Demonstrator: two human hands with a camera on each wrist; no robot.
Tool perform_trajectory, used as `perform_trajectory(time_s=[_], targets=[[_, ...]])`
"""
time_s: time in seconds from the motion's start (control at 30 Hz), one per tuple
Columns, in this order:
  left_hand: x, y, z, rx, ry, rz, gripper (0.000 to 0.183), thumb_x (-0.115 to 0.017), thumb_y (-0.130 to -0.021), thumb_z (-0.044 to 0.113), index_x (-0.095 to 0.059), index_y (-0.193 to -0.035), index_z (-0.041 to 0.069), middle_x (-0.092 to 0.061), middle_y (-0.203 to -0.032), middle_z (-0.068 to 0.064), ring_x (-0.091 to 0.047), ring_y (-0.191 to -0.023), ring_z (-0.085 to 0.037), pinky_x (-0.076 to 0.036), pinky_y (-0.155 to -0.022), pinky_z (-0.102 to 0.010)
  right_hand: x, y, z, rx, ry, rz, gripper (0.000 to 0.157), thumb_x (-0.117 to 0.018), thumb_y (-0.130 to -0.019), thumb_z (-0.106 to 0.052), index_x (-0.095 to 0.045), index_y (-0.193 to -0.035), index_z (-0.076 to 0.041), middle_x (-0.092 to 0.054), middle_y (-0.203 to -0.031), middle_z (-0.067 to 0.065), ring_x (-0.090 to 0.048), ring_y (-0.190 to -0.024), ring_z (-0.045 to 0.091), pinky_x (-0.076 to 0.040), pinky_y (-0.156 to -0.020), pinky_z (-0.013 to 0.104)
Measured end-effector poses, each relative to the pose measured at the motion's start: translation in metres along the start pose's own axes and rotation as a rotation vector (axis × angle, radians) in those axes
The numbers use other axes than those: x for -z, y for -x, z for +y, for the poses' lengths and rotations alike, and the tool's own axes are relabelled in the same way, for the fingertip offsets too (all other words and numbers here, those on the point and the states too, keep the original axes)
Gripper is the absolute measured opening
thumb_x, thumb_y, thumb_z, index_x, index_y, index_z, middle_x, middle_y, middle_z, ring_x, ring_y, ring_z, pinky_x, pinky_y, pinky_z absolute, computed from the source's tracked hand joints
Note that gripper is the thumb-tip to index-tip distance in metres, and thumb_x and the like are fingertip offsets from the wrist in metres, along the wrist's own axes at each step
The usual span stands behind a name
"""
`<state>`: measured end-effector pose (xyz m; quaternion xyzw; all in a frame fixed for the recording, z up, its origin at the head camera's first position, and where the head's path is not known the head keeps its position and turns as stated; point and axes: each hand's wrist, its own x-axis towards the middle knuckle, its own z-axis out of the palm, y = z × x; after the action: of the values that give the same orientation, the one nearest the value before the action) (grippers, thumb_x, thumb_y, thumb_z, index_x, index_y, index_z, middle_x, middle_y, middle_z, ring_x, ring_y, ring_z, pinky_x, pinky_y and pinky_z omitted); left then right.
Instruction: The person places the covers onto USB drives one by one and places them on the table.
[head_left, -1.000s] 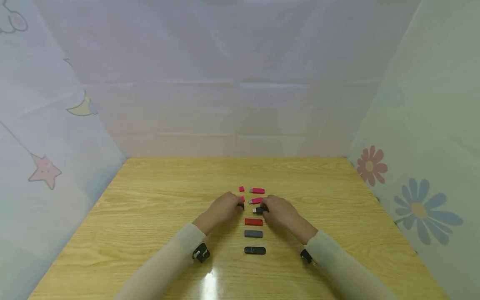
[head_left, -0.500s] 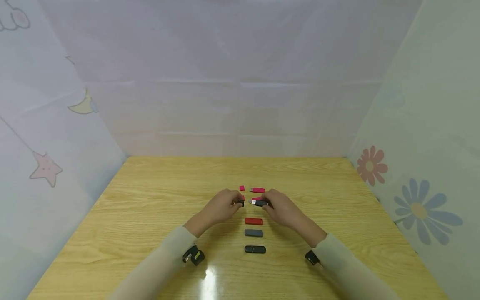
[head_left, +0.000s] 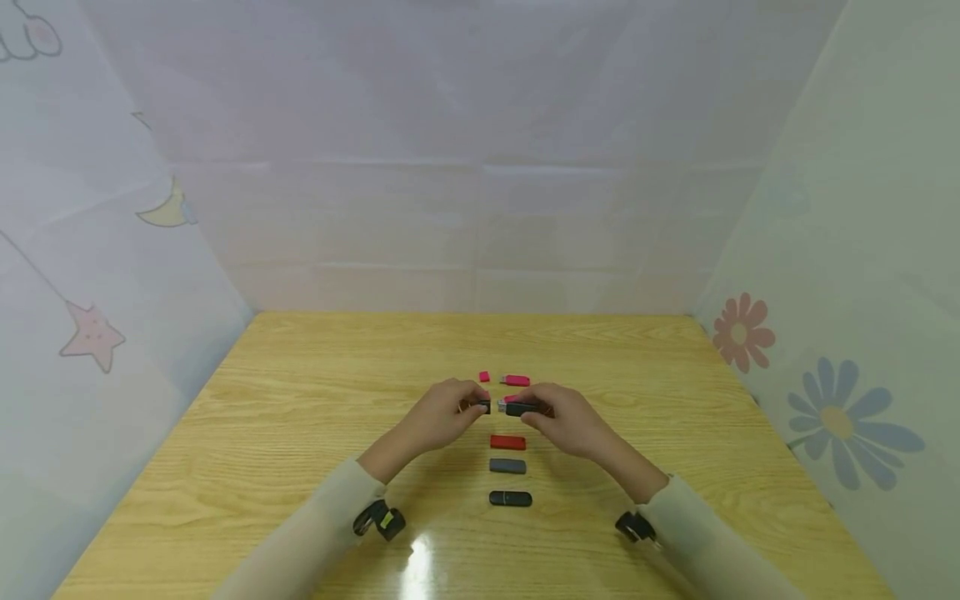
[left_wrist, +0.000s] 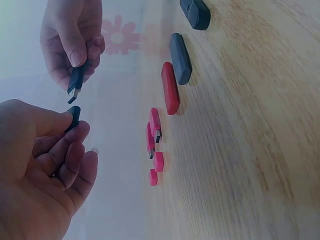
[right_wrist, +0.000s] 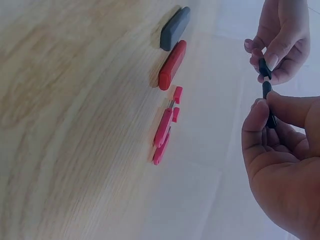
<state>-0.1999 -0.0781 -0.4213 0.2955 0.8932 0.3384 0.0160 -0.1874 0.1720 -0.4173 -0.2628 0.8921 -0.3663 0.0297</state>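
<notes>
My left hand (head_left: 444, 414) pinches a small black cap (left_wrist: 74, 116) between thumb and forefinger. Facing it, my right hand (head_left: 564, 419) grips a black USB flash drive (right_wrist: 270, 119), its bare metal plug (left_wrist: 73, 95) pointing at the cap. A narrow gap parts plug and cap in the left wrist view. Both hands are raised above the table. Beyond them lie two pink USB flash drives, the farther one (head_left: 516, 380) fully visible in the head view and the nearer one (head_left: 512, 399) partly covered. Their pink caps (left_wrist: 158, 162) lie apart from them.
Nearer the person, a red USB drive (head_left: 507, 442), a grey one (head_left: 507, 466) and a black one (head_left: 510, 498) lie in a column on the wooden table (head_left: 300, 433). Printed cloth walls (head_left: 480, 208) enclose the back and sides.
Both hands have risen off the table, carrying the black flash drive and its cap out of the row. Over the last half second the drive has turned slightly and the wrists have spread a little.
</notes>
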Motion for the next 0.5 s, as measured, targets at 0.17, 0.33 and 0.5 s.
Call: perform_trajectory(time_s=[0.17, 0.33, 0.5], targets=[[0.002, 0.004, 0.0, -0.031, 0.068, 0.019, 0.019, -0.063, -0.102, 0.015, -0.07, -0.117, 0.005, -0.071, -0.097, 0.002, -0.063, -0.086, -0.011, -0.053, -0.076, -0.029, 0.004, 0.006, -0.004, -0.011, -0.059, -0.023, 0.026, -0.065, -0.1, -0.01, -0.068, -0.126, -0.013, -0.071, -0.112, 0.003, -0.064, -0.088, 0.01, -0.054, -0.073, 0.027], [0.001, 0.006, 0.0, -0.044, 0.108, 0.009, 0.019, -0.063, -0.102, 0.017, -0.07, -0.116, 0.005, -0.071, -0.096, 0.003, -0.064, -0.085, -0.009, -0.053, -0.074, -0.027, 0.007, 0.011, -0.008, -0.003, -0.089, -0.024, 0.024, -0.065, -0.1, -0.011, -0.069, -0.124, -0.011, -0.07, -0.11, 0.003, -0.063, -0.083, 0.013, -0.054, -0.07, 0.027], [0.002, 0.009, 0.003, -0.03, 0.125, -0.008, 0.017, -0.064, -0.102, 0.018, -0.071, -0.114, 0.008, -0.071, -0.097, 0.004, -0.064, -0.086, -0.007, -0.053, -0.075, -0.026, 0.008, 0.016, -0.011, -0.022, -0.114, -0.027, 0.023, -0.065, -0.1, -0.013, -0.068, -0.122, -0.01, -0.069, -0.101, 0.002, -0.061, -0.074, 0.014, -0.052, -0.063, 0.027]])
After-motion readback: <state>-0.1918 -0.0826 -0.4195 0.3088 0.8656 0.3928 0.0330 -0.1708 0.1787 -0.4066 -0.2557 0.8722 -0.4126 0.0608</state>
